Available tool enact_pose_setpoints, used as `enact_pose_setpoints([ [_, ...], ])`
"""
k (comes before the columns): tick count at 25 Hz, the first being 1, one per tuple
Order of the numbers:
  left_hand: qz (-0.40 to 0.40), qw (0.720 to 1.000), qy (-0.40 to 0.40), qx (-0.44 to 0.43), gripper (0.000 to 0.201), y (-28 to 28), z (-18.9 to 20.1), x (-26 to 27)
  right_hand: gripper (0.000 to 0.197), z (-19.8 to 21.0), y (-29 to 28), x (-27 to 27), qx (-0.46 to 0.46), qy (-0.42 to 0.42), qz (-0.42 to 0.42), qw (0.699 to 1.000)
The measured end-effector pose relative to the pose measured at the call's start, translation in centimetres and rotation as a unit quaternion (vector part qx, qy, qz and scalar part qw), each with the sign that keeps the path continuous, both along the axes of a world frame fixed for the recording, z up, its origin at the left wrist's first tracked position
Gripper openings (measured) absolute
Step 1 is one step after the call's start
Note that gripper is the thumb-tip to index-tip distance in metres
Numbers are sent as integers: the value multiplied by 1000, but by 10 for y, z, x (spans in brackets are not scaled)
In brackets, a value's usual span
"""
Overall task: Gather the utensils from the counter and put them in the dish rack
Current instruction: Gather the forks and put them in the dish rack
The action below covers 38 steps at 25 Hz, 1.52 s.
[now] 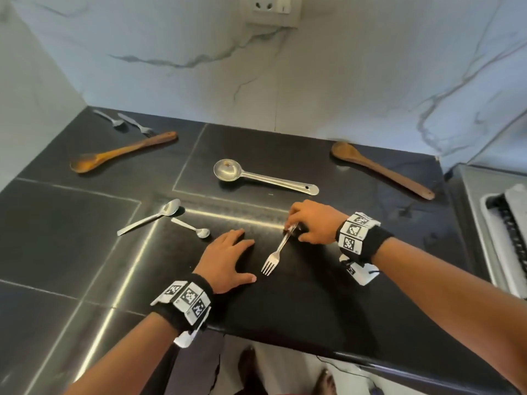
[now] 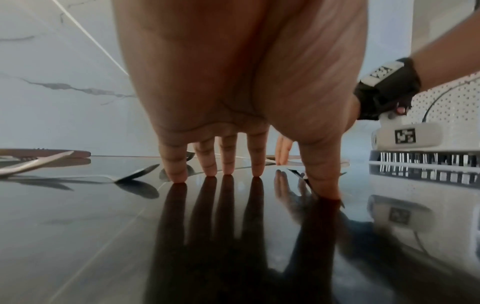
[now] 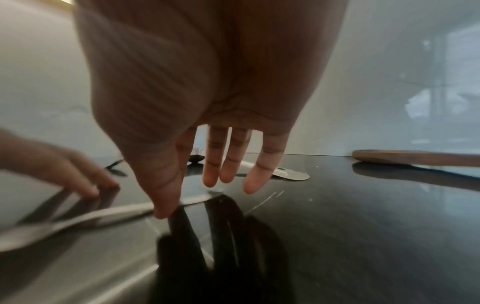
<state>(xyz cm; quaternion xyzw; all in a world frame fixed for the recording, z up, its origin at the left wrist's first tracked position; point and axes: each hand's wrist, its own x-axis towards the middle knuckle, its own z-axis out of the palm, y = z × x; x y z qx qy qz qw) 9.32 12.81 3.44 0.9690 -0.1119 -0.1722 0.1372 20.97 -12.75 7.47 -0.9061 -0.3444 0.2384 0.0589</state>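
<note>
A steel fork [image 1: 278,249] [image 3: 103,216] lies on the black counter [image 1: 313,295], tines toward me. My right hand [image 1: 308,223] [image 3: 168,185] pinches its handle end, with the thumb tip against the handle and the other fingers just above the far side. My left hand [image 1: 228,258] [image 2: 257,164] rests flat beside the fork's left, fingertips on the counter and holding nothing. The dish rack [image 1: 507,223] [image 2: 420,168] stands at the right edge.
Other utensils lie on the counter: a steel ladle [image 1: 256,176], a wooden spoon [image 1: 119,153] at left and another [image 1: 382,169] at right, a tablespoon [image 1: 154,216], a teaspoon [image 1: 194,228], and two forks [image 1: 128,122] in the back left corner. A marble wall stands behind.
</note>
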Motion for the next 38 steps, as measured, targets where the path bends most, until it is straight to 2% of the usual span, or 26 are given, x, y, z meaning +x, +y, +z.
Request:
enact_pose_setpoints([
  [3,0,1000,-1,2,91,0,-3,2,22,-1,-2,0,-49,-18,22,998],
  [6,12,1000,-7,-17,90,5,-2,3,14,5,2,-2,-133,6,37,990],
  [10,35,992,17,-124,77,23,4,6,13,10,15,-13,-192,-9,54,980],
  [13,72,978,37,-194,69,42,7,1,14,7,17,-19,-186,-13,29,982],
  [15,80,977,43,-195,67,57,8,-4,29,5,19,-23,-178,-13,17,984],
  [17,66,981,42,-176,67,68,8,-11,34,6,24,-24,-182,-22,14,983],
  [23,32,988,61,-135,68,73,7,-26,16,11,39,-34,-211,-32,-15,977],
  [26,44,983,53,-171,61,79,10,-26,14,10,43,-37,-199,-39,-25,979],
  [28,87,970,44,-222,58,86,13,-26,12,12,46,-39,-139,1,-56,989],
  [30,167,939,54,-295,57,95,16,-26,2,14,63,-43,-5,112,-127,985],
  [33,305,844,74,-435,52,107,23,-20,15,22,116,-46,194,251,-211,924],
  [36,355,742,131,-554,36,116,44,-8,14,26,181,-37,263,302,-155,903],
  [38,373,692,117,-607,28,129,57,3,7,27,226,-22,272,305,-107,906],
])
